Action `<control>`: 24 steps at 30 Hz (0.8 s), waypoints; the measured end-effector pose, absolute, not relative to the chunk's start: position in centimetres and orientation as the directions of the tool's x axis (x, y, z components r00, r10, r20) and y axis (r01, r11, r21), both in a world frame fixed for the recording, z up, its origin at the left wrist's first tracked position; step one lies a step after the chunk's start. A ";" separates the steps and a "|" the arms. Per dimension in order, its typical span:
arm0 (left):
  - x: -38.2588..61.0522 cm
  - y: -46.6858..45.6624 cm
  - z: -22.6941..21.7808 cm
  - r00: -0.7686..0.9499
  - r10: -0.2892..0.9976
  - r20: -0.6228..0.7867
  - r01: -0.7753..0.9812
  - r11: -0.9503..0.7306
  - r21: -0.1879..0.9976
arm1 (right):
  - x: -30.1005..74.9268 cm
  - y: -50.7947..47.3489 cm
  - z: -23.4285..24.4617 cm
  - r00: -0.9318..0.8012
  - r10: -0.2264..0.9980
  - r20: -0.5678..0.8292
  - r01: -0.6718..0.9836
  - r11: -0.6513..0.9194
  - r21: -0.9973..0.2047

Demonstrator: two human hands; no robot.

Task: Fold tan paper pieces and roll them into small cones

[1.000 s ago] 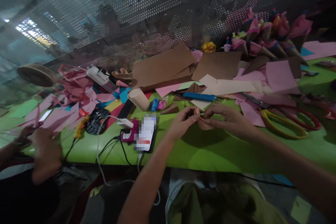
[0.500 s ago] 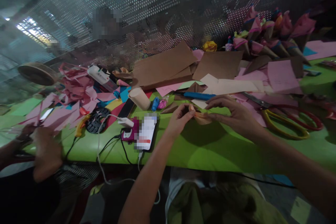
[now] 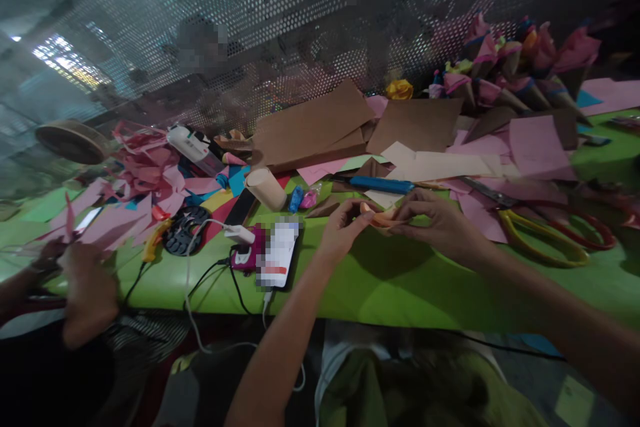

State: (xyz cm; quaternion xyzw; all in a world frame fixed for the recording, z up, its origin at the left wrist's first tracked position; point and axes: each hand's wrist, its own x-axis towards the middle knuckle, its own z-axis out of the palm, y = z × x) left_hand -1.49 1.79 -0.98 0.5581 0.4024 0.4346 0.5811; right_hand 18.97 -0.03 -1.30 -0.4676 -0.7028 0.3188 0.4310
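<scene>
Both my hands meet above the green table (image 3: 390,280), pinching one small folded piece of tan-orange paper (image 3: 383,217) between them. My left hand (image 3: 343,230) grips its left end with thumb and fingers closed. My right hand (image 3: 440,223) holds the right end, fingers curled over it. The paper is slightly above the tabletop. A blue pen-like tool (image 3: 383,184) lies just beyond my fingers, on cream and pink paper sheets.
Yellow and red scissors (image 3: 545,240) lie to the right. A phone (image 3: 277,255) on cables, a cardboard tube (image 3: 266,188), a glue gun (image 3: 193,145) and pink scraps lie left. Brown card sheets (image 3: 315,123) and paper cones (image 3: 510,67) stand behind. Another person's hand (image 3: 87,287) works at far left.
My hands have shifted slightly, turning and re-pinching the small paper piece; my right hand's fingers have closed in tighter on it. The person's hand at left moved a little.
</scene>
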 end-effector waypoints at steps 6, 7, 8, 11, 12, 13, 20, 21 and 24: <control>-1.5 2.1 -1.3 0.250 0.967 0.054 -0.046 -0.044 0.998 | 19.1 -0.5 -0.7 -0.141 0.928 0.344 0.399 0.371 -0.839; -1.5 2.2 -1.4 0.234 0.970 0.063 -0.044 -0.054 0.998 | 19.1 -0.6 -0.6 -0.129 0.921 0.367 0.410 0.386 -0.826; -1.5 2.2 -1.4 0.225 0.972 0.069 -0.042 -0.061 0.997 | 19.1 -0.6 -0.6 -0.120 0.913 0.390 0.418 0.403 -0.814; -1.4 2.2 -1.2 0.217 0.973 0.081 -0.028 -0.076 0.997 | 19.0 -0.6 -0.9 -0.143 0.890 0.434 0.438 0.450 -0.778; -1.4 2.2 -1.2 0.216 0.972 0.090 -0.021 -0.087 0.996 | 19.0 -0.4 -1.1 -0.170 0.884 0.435 0.451 0.463 -0.763; -1.4 2.2 -1.1 0.213 0.972 0.102 -0.014 -0.101 0.995 | 18.9 -0.3 -1.3 -0.201 0.880 0.429 0.467 0.472 -0.748; -1.3 2.2 -1.0 0.209 0.968 0.137 0.014 -0.143 0.990 | 18.9 -0.1 -1.1 -0.257 0.910 0.324 0.492 0.412 -0.767; -1.3 2.2 -1.0 0.214 0.967 0.136 0.016 -0.143 0.990 | 18.9 -0.2 -0.9 -0.254 0.914 0.316 0.484 0.403 -0.776; -1.3 2.1 -0.9 0.229 0.965 0.124 0.023 -0.133 0.991 | 18.9 -0.4 -0.5 -0.283 0.908 0.309 0.470 0.412 -0.781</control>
